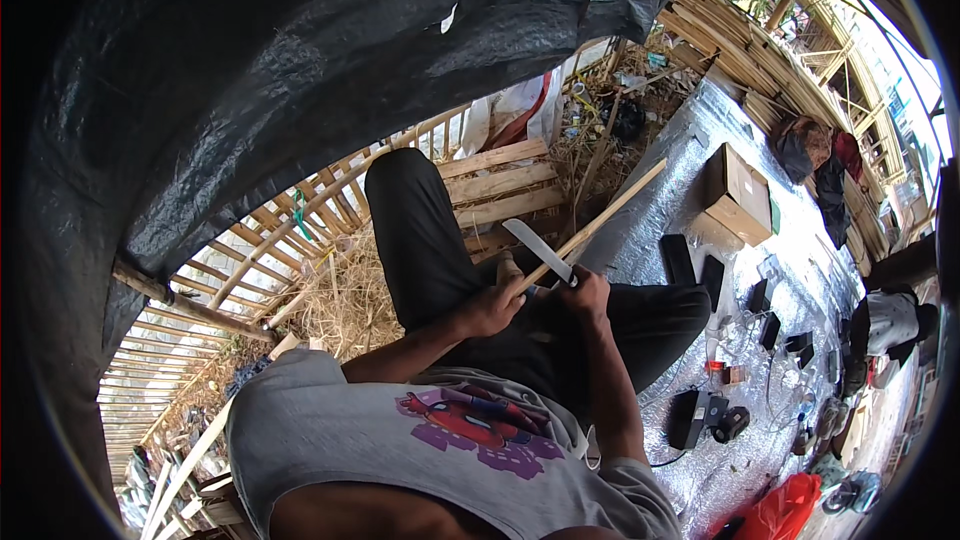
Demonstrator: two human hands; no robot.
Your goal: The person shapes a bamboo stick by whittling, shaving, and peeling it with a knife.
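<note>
**Layout at the seated work position**

The person sits at centre, knees pointing to 12 o'clock. The left hand point(492, 310) and right hand point(585, 295) lie side by side above the lap, the right at 3 o'clock of the left. A bamboo strip point(600, 220) runs from the hands toward 1 o'clock. A knife blade point(535, 248) lies across it, just beyond the hands. Wooden pallets point(500, 185) lie at 12 o'clock, behind the knee. A tarpaulin point(300, 60) hangs overhead from 9 to 12 o'clock. A foil mat point(720, 440) spreads at 3 o'clock; on it stands 1 cardboard box point(738, 195) at 2 o'clock, with small devices point(710, 412) at 4 o'clock.
</note>
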